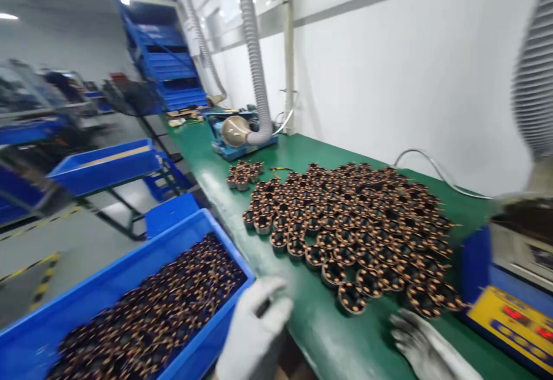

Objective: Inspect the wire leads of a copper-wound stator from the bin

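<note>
On the green bench (328,334), at roughly 1 o'clock from the wearer, a large batch of wound copper coils (358,236) stands packed side by side in one layer, openings up; laid out this way each piece can be seen and reached singly. A small separate cluster of coils (244,174) sits at 11 o'clock of the main batch, just apart from it, which suggests sorting into groups, though the reason cannot be confirmed.

Left hand (254,328), gloved in white, is at 6 o'clock in the view, over the near right corner of the blue bin (129,270). Its fingers look loosely curled; motion blur prevents telling whether it grips anything. The bin hangs off the bench's left edge and holds loose, heaped coils (147,316), placed within easy reach as bulk stock.

Right hand (421,342), also gloved, lies at 5 o'clock, fingers spread and apart, flat on or just above the bench, nearest the front row of the main batch. It holds nothing visible.

At 3 o'clock a yellow control panel (512,325) with red displays sits beside the batch. At 12 o'clock a grey extraction hose (254,52) drops to a blue fixture (242,144), plausibly a fume pickup
</note>
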A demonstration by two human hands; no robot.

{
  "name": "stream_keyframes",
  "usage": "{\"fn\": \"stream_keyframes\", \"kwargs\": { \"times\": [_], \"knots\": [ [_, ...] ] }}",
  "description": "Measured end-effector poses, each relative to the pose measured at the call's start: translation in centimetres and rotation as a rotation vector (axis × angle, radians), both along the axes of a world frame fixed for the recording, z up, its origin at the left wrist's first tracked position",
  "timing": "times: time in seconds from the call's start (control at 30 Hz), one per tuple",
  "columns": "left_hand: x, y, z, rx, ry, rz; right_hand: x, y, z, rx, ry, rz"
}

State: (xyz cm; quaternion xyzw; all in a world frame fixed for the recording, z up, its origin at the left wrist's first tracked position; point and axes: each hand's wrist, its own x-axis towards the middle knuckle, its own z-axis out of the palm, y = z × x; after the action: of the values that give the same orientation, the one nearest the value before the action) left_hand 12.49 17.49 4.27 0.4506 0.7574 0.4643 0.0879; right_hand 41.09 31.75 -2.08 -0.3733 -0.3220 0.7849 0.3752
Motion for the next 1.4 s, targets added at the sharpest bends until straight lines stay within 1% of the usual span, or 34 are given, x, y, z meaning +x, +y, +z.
{"fn": "stream_keyframes", "kwargs": {
  "times": [0.03, 0.07, 0.1, 0.13, 0.2, 0.23, 0.3, 0.37, 0.4, 0.47, 0.53, 0.57, 0.63, 0.7, 0.73, 0.8, 0.87, 0.93, 0.97, 1.0, 1.03, 1.07, 1.1, 1.13, 1.17, 1.23, 1.3, 1.33, 1.4],
  "knots": [
    [2.4, 1.4, 0.2, -0.029, 0.088, -0.168, 0.1, -0.7, 0.4, -0.017, 0.012, 0.001],
    [4.5, 2.9, 0.1, -0.049, 0.199, -0.308, 0.0, -1.4, 0.7, -0.009, 0.018, 0.012],
    [6.3, 4.2, 0.0, -0.067, 0.309, -0.340, -0.1, -2.0, 0.9, 0.003, 0.016, 0.021],
    [7.7, 5.5, -0.3, -0.100, 0.394, -0.334, 0.0, -2.7, 1.0, 0.009, 0.017, 0.029],
    [9.3, 7.5, -0.9, -0.174, 0.523, -0.319, 0.8, -3.9, 0.9, -0.012, 0.018, 0.025],
    [9.7, 8.2, -1.2, -0.214, 0.570, -0.345, 1.5, -4.5, 0.8, -0.039, 0.023, 0.016],
    [10.3, 8.6, -1.3, -0.249, 0.655, -0.498, 3.3, -5.4, 0.5, -0.087, 0.048, -0.029],
    [11.2, 8.2, -1.1, -0.260, 0.704, -0.701, 5.0, -6.2, 0.4, -0.088, 0.057, -0.123],
    [11.8, 7.9, -1.0, -0.276, 0.697, -0.795, 5.7, -6.5, 0.5, -0.067, 0.041, -0.182],
    [13.5, 7.1, -0.8, -0.348, 0.612, -0.961, 6.4, -6.9, 1.1, -0.002, -0.025, -0.256],
    [15.5, 6.5, -1.2, -0.431, 0.468, -1.048, 6.4, -7.0, 1.7, 0.049, -0.110, -0.225],
    [16.3, 6.2, -1.6, -0.451, 0.413, -1.054, 6.3, -6.9, 2.0, 0.067, -0.154, -0.203],
    [17.7, 5.8, -2.7, -0.429, 0.357, -1.012, 5.9, -6.7, 2.4, 0.100, -0.235, -0.182],
    [18.4, 5.6, -3.7, -0.353, 0.335, -0.962, 5.6, -6.4, 2.3, 0.126, -0.310, -0.178],
    [18.6, 5.6, -4.0, -0.309, 0.316, -0.958, 5.5, -6.3, 2.1, 0.138, -0.341, -0.183],
    [18.5, 5.6, -4.2, -0.248, 0.257, -0.962, 5.3, -6.3, 1.8, 0.177, -0.401, -0.211],
    [18.4, 5.8, -3.8, -0.254, 0.137, -0.962, 5.2, -6.5, 1.7, 0.304, -0.457, -0.263],
    [18.3, 5.9, -3.1, -0.305, -0.115, -0.966, 5.5, -6.7, 2.2, 0.486, -0.468, -0.304],
    [18.3, 5.8, -2.7, -0.337, -0.282, -0.975, 5.8, -6.8, 2.8, 0.545, -0.438, -0.355],
    [18.3, 5.7, -2.4, -0.362, -0.462, -0.998, 6.2, -6.8, 3.5, 0.559, -0.376, -0.444],
    [18.2, 5.6, -2.0, -0.384, -0.636, -1.024, 6.7, -6.7, 4.2, 0.526, -0.291, -0.552],
    [18.1, 5.4, -1.7, -0.405, -0.783, -1.052, 7.2, -6.7, 5.0, 0.456, -0.193, -0.682],
    [18.1, 5.2, -1.4, -0.428, -0.894, -1.079, 7.6, -6.7, 5.7, 0.384, -0.101, -0.775],
    [17.9, 5.0, -1.1, -0.445, -0.965, -1.090, 7.9, -6.7, 6.1, 0.326, -0.039, -0.797],
    [17.8, 4.9, -0.7, -0.442, -0.992, -1.093, 8.0, -6.7, 6.4, 0.282, -0.009, -0.749],
    [17.6, 4.9, 0.0, -0.381, -0.928, -1.052, 7.4, -7.1, 6.1, 0.197, 0.023, -0.574],
    [17.3, 5.4, 0.5, -0.329, -0.765, -0.995, 6.1, -7.7, 5.1, 0.113, 0.112, -0.359],
    [17.2, 5.7, 0.6, -0.338, -0.666, -0.993, 5.3, -8.1, 4.5, 0.082, 0.186, -0.235],
    [16.9, 6.4, 0.4, -0.385, -0.501, -1.042, 4.0, -8.7, 3.5, 0.026, 0.330, -0.004]
  ]
}}
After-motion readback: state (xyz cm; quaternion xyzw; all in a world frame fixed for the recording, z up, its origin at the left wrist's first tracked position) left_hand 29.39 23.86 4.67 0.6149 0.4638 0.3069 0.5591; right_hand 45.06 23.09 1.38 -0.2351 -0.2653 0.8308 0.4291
